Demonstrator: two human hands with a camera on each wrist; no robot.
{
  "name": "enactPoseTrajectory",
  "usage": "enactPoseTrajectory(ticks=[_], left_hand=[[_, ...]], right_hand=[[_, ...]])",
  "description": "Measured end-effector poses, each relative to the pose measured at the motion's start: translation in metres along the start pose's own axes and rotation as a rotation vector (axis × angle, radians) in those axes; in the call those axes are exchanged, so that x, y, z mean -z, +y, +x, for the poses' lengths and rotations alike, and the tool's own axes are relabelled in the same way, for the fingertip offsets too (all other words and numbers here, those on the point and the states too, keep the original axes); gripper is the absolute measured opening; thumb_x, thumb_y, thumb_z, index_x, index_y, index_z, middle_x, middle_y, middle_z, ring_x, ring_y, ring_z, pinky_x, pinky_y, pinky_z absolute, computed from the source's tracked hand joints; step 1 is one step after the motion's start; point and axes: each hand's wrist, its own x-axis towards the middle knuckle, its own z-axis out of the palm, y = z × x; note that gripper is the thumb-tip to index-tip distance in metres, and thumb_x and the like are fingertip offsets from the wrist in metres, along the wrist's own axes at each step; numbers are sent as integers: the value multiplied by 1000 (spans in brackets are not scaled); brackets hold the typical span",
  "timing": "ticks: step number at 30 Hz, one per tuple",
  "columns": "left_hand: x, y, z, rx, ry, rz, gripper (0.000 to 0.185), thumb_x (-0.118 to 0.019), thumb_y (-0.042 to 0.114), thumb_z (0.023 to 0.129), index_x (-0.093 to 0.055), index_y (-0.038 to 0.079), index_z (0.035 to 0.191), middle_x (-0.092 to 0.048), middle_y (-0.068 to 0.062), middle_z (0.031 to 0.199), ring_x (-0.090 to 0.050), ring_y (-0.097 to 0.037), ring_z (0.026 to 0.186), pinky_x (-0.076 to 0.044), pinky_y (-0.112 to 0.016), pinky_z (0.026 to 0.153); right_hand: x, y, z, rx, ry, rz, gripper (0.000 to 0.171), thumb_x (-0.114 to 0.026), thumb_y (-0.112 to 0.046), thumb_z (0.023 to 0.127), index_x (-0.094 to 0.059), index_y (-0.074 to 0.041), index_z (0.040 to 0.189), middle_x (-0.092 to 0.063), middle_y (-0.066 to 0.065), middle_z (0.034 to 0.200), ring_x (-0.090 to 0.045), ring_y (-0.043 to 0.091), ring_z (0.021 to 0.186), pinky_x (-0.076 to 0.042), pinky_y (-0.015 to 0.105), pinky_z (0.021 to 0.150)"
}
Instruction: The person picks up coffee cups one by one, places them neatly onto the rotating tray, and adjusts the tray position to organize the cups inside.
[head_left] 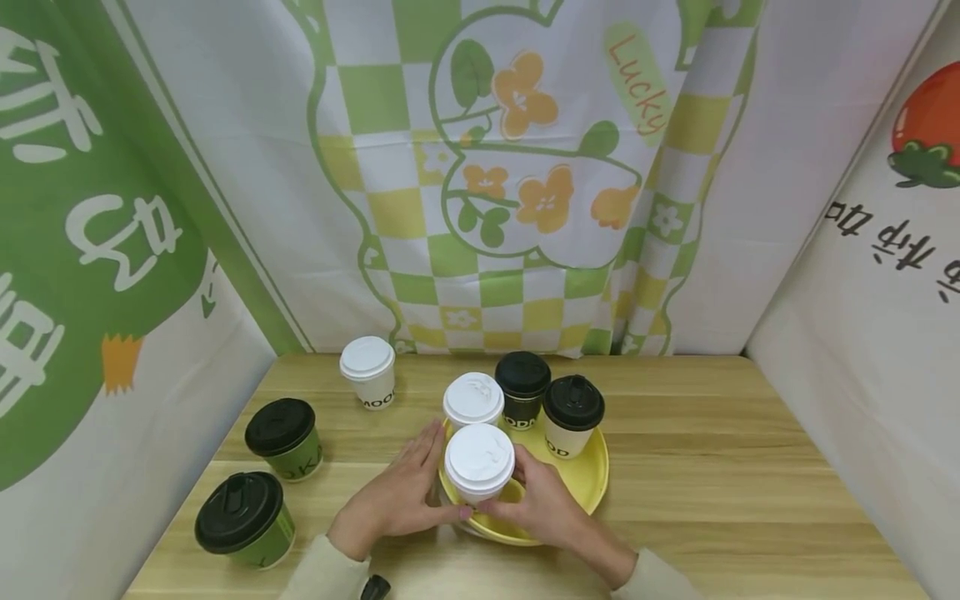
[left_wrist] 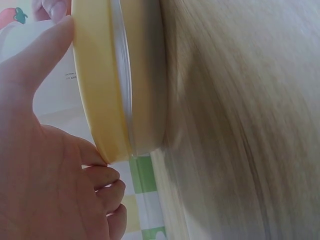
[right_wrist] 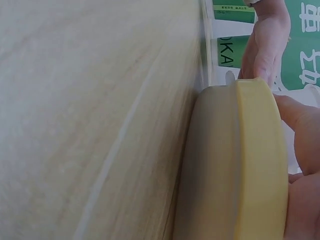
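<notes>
A: Head view first. What do the hands have?

B: Both hands are on the near white-lidded cup (head_left: 480,463), at the front of the yellow tray (head_left: 592,487). Left hand (head_left: 401,496) on its left side, fingers wrapped toward the cup base. Right hand (head_left: 543,504) on its right side, fingers curled in round the cup base, hand lying over the tray's front rim. Cup upright.

A: Rest of the tray?

B: Three more cups on it: second white-lidded cup (head_left: 473,401) just behind the held one, black cup (head_left: 522,389) at the back, black-lidded cream cup (head_left: 573,415) on the right. Off the tray on the wooden table (head_left: 750,467): a white cup (head_left: 367,371) at back left, two green cups with black lids, one at mid left (head_left: 283,437), one at front left (head_left: 243,518).

A: Left wrist view?

B: Close and blurry. Tray rim (left_wrist: 97,85) fills the middle, table beside it. Left hand (left_wrist: 45,170): thumb lies along the rim, fingers curled below the tray edge. A fingertip of the other hand shows at the top (left_wrist: 52,9). Cup wall is a white patch behind the thumb (left_wrist: 55,90).

A: Right wrist?

B: Same story, mirrored. Tray edge (right_wrist: 255,165) on the table (right_wrist: 90,125), right hand's fingers (right_wrist: 305,130) on the inner side of the rim. Left hand (right_wrist: 267,40) visible beyond, green cup behind it. Grip on the cup itself isn't visible here.
</notes>
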Motion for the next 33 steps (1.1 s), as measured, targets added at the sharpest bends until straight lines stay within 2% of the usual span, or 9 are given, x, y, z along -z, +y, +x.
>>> enactPoseTrajectory(ticks=[3, 7, 14, 19, 23, 25, 30, 33], left_hand=[[-1, 0, 1, -5, 0, 4, 125, -69, 72, 89, -12, -10, 165, -12, -31, 174, -19, -44, 163, -26, -59, 132], [-2, -1, 2, -8, -8, 11, 125, -69, 73, 89, -13, -9, 166, -13, -29, 174, -19, -43, 163, -26, -58, 132], [-2, -2, 2, -9, -16, 25, 125, -68, 74, 88, -13, -7, 166, -13, -28, 175, -19, -42, 164, -26, -57, 132], [3, -4, 1, 1, -14, 5, 125, -70, 72, 88, -13, -6, 166, -12, -27, 176, -18, -43, 163, -28, -58, 131], [11, -3, -5, 4, 6, 6, 124, -69, 73, 89, -13, -6, 166, -12, -27, 175, -20, -44, 163, -29, -60, 130], [15, -1, -8, 2, 16, 23, 123, -67, 74, 90, -14, -7, 166, -11, -27, 175, -21, -44, 162, -28, -60, 130], [32, 7, -29, 37, 34, 60, 119, -66, 73, 92, -15, -4, 167, -10, -23, 176, -19, -42, 163, -27, -58, 130], [42, 11, -44, 41, 61, 69, 117, -65, 72, 93, -15, -3, 167, -12, -22, 177, -19, -42, 163, -29, -57, 130]], right_hand=[[3, -2, -4, -37, -8, -52, 82, -91, -31, 84, -51, -3, 150, -63, 16, 150, -60, 33, 141, -49, 49, 118], [18, -11, -18, -78, 16, -182, 79, -89, -39, 87, -53, -5, 149, -64, 16, 148, -62, 35, 138, -51, 54, 115], [73, -32, -58, -148, 11, -319, 72, -75, -48, 97, -54, -6, 152, -63, 13, 151, -58, 36, 142, -47, 60, 117], [109, -30, -72, -203, 21, -453, 72, -72, -50, 99, -54, -3, 151, -60, 18, 153, -56, 40, 143, -45, 62, 118], [124, -14, -71, -190, 17, -531, 89, -68, -58, 98, -39, -1, 161, -50, 26, 159, -52, 47, 145, -43, 64, 119], [127, -4, -69, -160, 13, -557, 97, -67, -60, 98, -27, -5, 167, -40, 25, 166, -47, 47, 149, -40, 65, 121], [124, 18, -58, -93, -27, -562, 107, -68, -60, 98, -3, -18, 172, -14, 18, 177, -28, 45, 159, -29, 65, 127], [123, 29, -51, -90, -56, -558, 110, -68, -61, 98, 2, -20, 172, -8, 17, 178, -20, 46, 162, -25, 66, 128]])
